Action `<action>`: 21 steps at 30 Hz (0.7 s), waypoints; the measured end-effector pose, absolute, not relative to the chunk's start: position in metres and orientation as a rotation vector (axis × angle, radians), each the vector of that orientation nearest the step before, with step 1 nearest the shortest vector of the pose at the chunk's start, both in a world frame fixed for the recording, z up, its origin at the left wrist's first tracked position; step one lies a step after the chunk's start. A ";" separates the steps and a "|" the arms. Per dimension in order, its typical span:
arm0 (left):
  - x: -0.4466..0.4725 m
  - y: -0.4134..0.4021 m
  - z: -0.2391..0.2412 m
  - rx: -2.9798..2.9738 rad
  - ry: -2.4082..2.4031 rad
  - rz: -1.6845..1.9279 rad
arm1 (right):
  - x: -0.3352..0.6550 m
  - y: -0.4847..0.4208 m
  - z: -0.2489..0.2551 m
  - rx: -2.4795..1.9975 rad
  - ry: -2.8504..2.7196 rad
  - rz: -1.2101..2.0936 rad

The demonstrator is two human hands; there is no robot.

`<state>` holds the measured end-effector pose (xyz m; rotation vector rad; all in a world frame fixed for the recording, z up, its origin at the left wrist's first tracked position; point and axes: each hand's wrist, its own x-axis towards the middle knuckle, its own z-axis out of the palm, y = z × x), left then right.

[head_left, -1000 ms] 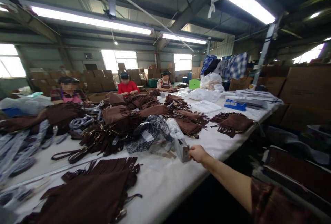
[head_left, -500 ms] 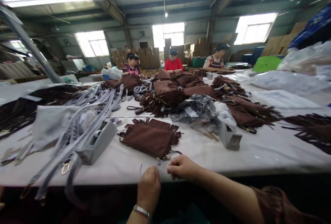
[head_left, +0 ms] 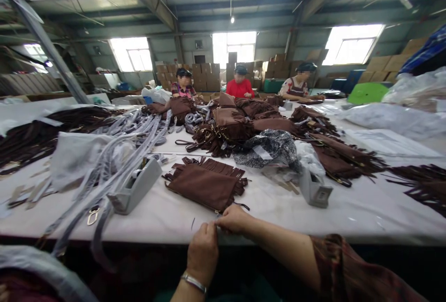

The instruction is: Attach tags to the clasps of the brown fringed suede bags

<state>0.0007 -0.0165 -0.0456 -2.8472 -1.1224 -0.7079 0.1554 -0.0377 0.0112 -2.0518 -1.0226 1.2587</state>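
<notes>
A brown fringed pouch (head_left: pixel 205 183) lies flat on the table in front of me, its zipper edge toward me. My left hand (head_left: pixel 204 248), with a silver bracelet at the wrist, is closed in a pinch just below the pouch's near corner. Beside it my right hand (head_left: pixel 235 219) pinches too, its fingertips meeting the left ones at that corner. Whatever is between the fingers is too small and covered to make out. A short dark thread-like piece (head_left: pixel 193 223) lies left of my hands.
Left stand a grey tape dispenser (head_left: pixel 139 190) and plastic-wrapped straps (head_left: pixel 104 167). Another dispenser (head_left: pixel 315 193) is at right, near a black-and-white patterned bundle (head_left: pixel 273 148). Brown pouches (head_left: pixel 230 121) are heaped beyond. Several people sit across the table. A wrapped strap (head_left: pixel 38 269) shows at bottom left.
My right hand has moved left to meet my left hand at the pouch's corner. The view has shifted slightly, and a wrapped strap has come into view at bottom left.
</notes>
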 end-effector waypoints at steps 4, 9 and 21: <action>-0.002 -0.016 -0.050 -2.906 -1.195 -0.735 | 0.154 -0.033 0.026 -2.133 -1.035 1.366; -0.004 -0.014 -0.050 -2.968 -1.195 -0.772 | 0.156 -0.035 0.023 -2.077 -1.055 1.355; 0.014 -0.012 -0.005 -3.137 -3.247 -1.195 | 0.156 -0.054 0.001 -1.900 -1.013 1.204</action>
